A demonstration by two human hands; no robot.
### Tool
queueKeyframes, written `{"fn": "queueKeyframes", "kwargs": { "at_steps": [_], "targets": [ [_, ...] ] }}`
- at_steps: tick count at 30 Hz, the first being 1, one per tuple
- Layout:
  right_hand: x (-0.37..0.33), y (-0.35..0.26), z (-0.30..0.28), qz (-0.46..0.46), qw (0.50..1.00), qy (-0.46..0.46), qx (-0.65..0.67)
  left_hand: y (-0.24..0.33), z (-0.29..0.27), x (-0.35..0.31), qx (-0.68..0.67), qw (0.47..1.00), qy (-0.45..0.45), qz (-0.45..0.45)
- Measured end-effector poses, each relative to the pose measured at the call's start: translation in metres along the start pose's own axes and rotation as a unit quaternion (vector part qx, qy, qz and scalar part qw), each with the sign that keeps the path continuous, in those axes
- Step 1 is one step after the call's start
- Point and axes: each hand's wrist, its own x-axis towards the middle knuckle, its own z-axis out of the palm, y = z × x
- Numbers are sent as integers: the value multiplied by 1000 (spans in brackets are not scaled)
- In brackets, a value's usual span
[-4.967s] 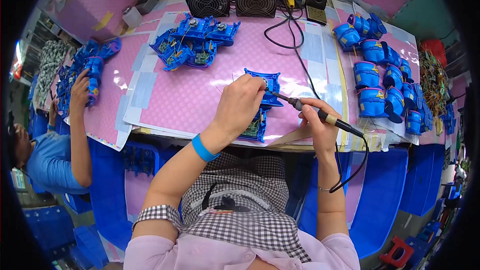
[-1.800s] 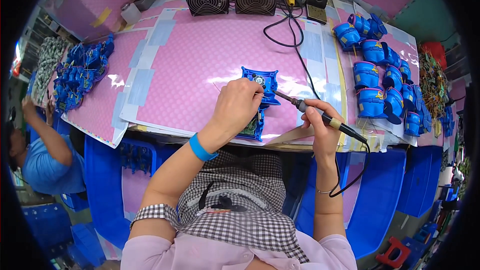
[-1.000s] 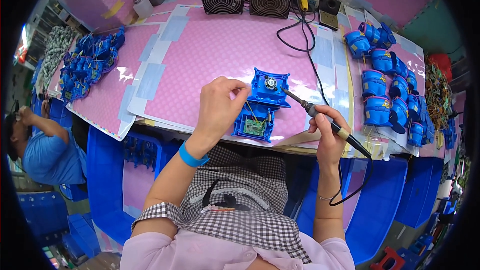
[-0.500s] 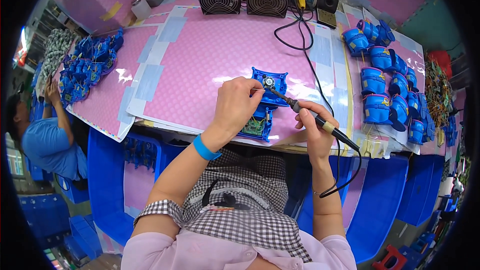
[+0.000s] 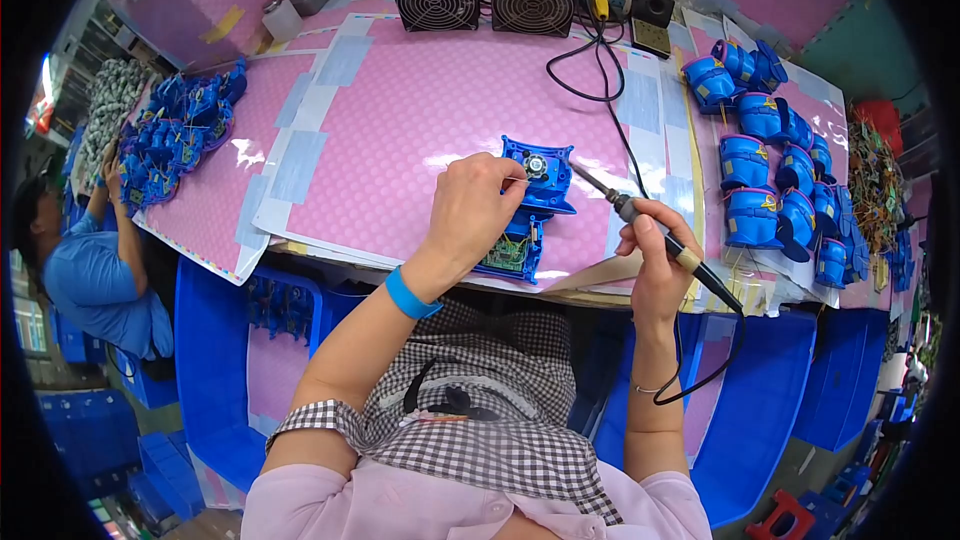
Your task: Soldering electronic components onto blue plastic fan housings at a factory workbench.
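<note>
Centre frame: left hand point(image 5: 468, 208) pinching thin wire point(image 5: 516, 179); right hand point(image 5: 656, 262) gripping soldering iron point(image 5: 624, 207), tip off speaker point(image 5: 536, 165). Speaker seated, blue housing point(image 5: 548, 203) not yet closed; joints too small to judge.

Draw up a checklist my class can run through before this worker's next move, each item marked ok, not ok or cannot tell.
1. Soldering iron gripped by its handle in the right hand: ok.
2. Iron's tip clear of the left hand: ok, it is at the right side of the blue housing.
3. Thin wire pinched in the left fingertips: ok.
4. Speaker facing up: ok.
5. Wire's end touching a speaker contact: cannot tell, too small.
6. Circuit board fully in sight: not ok, the left hand partly covers that area.
</note>
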Motion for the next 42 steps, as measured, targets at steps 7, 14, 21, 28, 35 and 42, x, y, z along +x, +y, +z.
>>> {"fn": "queueKeyframes", "kwargs": {
  "at_steps": [7,14,21,28,35,42],
  "targets": [
    [-2,5,-11,-48,996,72,35,-1,-1,-1,3,1000,-8,-4],
    [0,-9,-26,-77,984,108,116,0,-1,0,-12,1000,-11,1],
    [1,-11,-32,-79,979,111,150,13,-15,-12,6,995,81,62],
    [16,-20,-17,-90,973,54,208,28,15,-16,194,961,-183,66],
    [-16,-21,-39,-155,980,8,123,-92,-101,21,332,934,-62,-119],
    [-37,-4,-44,-184,977,52,92,-252,-164,80,426,868,157,-201]
  ]
}}
